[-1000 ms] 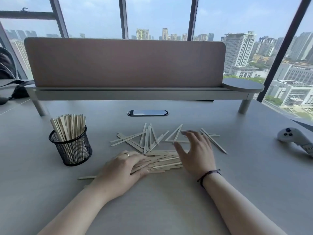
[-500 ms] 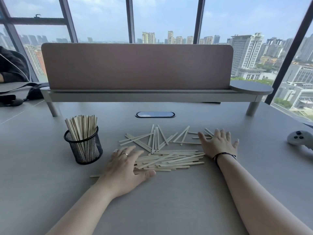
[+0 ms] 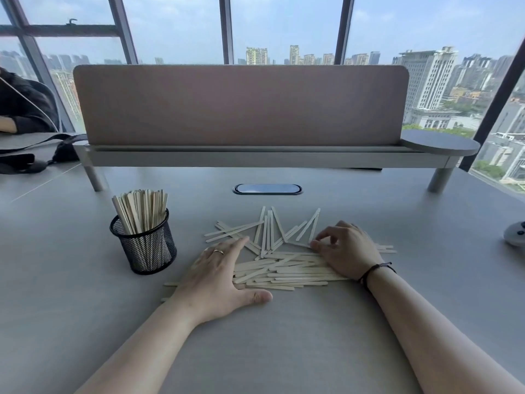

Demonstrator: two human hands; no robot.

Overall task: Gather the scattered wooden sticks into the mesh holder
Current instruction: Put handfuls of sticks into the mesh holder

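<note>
1. The left hand [image 3: 218, 277] lay flat at lower centre of the frame, fingers straight and together, thumb spread out to the right, palm pressing down on the left ends of the pile of sticks [image 3: 287, 273]. It gripped nothing. A ring [image 3: 218, 251] showed on one finger.
2. The right hand [image 3: 348, 251] sat right of centre, fingers curled, fingertips [image 3: 315, 243] pinched on the end of a stick at the far edge of the pile; its heel rested on the right ends of the sticks. A dark bracelet [image 3: 375, 270] circled the wrist.
3. Between the two hands, the sticks in the nearer half of the pile lay roughly side by side, running left to right. Behind them, toward the centre of the frame, looser sticks [image 3: 272, 228] fanned out at angles, crossing one another.
4. A few stick ends poked out past the right hand, and a couple showed under the left wrist.
5. The black mesh cup [image 3: 143, 245] stood upright left of the pile, near but apart from the left hand, already packed with sticks standing on end.
6. All of it sat on the grey desk [image 3: 270, 345]. Behind, a pink divider panel [image 3: 241, 103] filled the upper middle, with an oval cable port [image 3: 267, 189] below it.
7. At the right edge, a white controller [image 3: 515, 236] was partly cut off.
</note>
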